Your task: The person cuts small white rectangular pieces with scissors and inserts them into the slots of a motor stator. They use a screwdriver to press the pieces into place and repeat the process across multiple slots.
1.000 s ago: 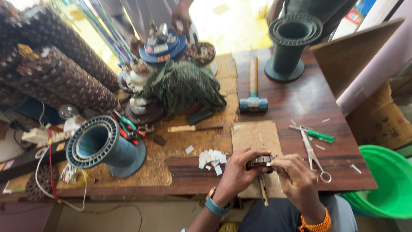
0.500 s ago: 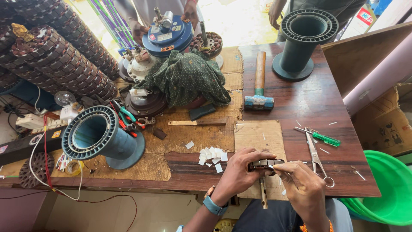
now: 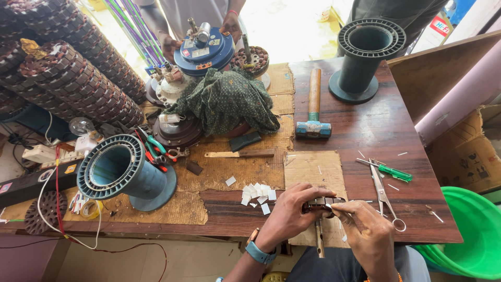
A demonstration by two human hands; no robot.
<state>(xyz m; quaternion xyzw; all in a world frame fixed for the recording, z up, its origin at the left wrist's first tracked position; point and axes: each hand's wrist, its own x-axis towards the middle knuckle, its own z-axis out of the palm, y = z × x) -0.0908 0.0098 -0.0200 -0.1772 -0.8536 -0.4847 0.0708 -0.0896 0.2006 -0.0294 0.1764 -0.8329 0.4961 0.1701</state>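
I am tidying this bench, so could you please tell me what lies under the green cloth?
The green cloth drapes a round dark part; only its rim shows at the front edge. What else the cloth covers cannot be seen.

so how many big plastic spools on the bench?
2. A blue spool lies tipped at the bench's left front; a dark spool stands upright at the far right. Clutter could hide others.

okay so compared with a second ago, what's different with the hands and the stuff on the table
Little has changed. The left hand keeps gripping the small slotted metal core, and the right hand stays pinched at its edge. Hammer, scissors, green screwdriver and paper slips lie where they were.
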